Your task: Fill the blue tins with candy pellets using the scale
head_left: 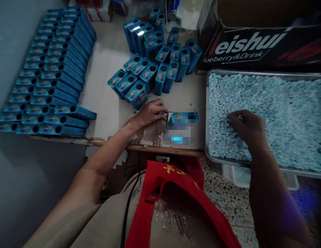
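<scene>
My left hand rests over the table with its fingers curled beside a pixelated patch. What these fingers hold, if anything, is not clear. In that patch a small blue tin shows in part; the rest is blurred. My right hand is over a metal tray full of small pale blue and white pellets. Its thumb and fingertips are pinched together at the pellets' surface, and anything between them is too small to see. Ahead of my left hand, several blue tins stand upright in a loose group, each with a dark round spot on top.
At the left, many similar blue tins are packed in rows. A black cardboard box with white lettering stands behind the tray. The worn wooden table edge runs before me. Below the tray, a clear plastic container shows.
</scene>
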The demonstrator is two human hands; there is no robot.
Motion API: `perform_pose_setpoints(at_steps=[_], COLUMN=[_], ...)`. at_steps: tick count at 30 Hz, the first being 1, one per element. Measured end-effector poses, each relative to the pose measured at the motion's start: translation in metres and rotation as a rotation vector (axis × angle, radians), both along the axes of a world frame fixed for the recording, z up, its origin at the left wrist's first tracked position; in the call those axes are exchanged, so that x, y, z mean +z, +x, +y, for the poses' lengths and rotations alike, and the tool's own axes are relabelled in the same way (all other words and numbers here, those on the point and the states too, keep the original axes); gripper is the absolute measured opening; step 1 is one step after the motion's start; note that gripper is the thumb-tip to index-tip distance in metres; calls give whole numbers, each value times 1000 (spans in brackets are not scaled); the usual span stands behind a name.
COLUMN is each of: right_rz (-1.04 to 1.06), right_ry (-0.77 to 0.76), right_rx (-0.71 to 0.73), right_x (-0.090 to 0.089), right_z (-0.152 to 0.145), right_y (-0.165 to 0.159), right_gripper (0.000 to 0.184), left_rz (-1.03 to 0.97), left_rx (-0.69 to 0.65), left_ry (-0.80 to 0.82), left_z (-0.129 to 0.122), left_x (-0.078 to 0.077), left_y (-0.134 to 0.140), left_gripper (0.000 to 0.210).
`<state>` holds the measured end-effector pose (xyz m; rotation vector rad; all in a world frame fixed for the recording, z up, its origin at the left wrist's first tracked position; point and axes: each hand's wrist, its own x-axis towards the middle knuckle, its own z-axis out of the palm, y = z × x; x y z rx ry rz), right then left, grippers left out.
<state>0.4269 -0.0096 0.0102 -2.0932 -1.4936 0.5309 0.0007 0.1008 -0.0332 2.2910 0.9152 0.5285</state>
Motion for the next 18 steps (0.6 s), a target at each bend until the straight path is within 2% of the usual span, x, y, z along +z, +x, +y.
perform_pose_setpoints(at_steps=[4, 8, 14, 18], right_rz=[29, 29, -2, -11], right_ry=[-26, -24, -10, -15], right_rx=[-70, -58, -37, -32], right_x=[4, 4, 5, 10], right_z=[1, 2, 4, 6], right_y=[-4, -4, -3, -6], right_gripper=[44, 45, 28, 20], left_rz=[3, 70, 205, 197], left_rx=[77, 51, 75, 182], left_ry=[64, 150, 180, 148], left_z=[-4, -7, -7, -4], left_x=[-6, -7, -5, -10], left_y=[4, 5, 6, 7], left_gripper=[9, 13, 15, 15])
